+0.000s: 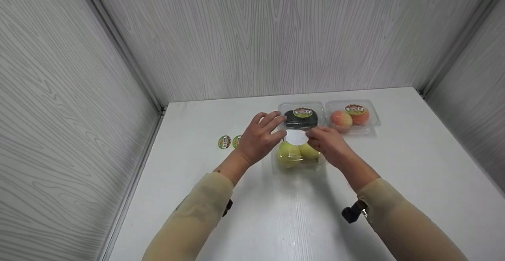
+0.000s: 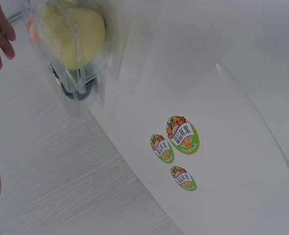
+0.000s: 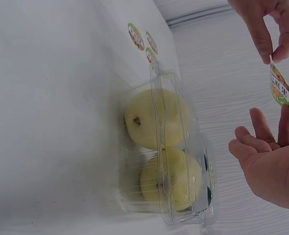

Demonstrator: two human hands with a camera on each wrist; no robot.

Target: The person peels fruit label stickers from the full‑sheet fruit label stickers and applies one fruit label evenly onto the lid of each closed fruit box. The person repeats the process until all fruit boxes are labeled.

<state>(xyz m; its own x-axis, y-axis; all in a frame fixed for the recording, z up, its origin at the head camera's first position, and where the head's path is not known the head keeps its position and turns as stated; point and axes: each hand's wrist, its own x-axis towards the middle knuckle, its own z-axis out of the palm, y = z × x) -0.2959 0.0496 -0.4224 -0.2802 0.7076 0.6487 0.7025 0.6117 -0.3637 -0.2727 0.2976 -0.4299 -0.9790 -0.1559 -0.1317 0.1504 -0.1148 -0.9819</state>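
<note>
An oval fruit sticker (image 3: 280, 87) is held up between my two hands over the front clamshell box, its white back facing me in the head view. My left hand (image 1: 260, 137) pinches one edge between thumb and fingertip, the other fingers spread. The opposite edge is pinched by my right hand (image 1: 329, 144). Below them the clear plastic box (image 3: 156, 215) holds yellow-green pears (image 1: 289, 154); its lid is down, and no sticker shows on it.
Behind the pears stands a clear box of dark produce (image 1: 302, 123), with a box of red-yellow fruit (image 1: 341, 120) to its right; both lids carry oval labels. Three colourful stickers (image 2: 182, 135) lie left of the boxes on the white table (image 1: 169, 198). Panels enclose the back and sides.
</note>
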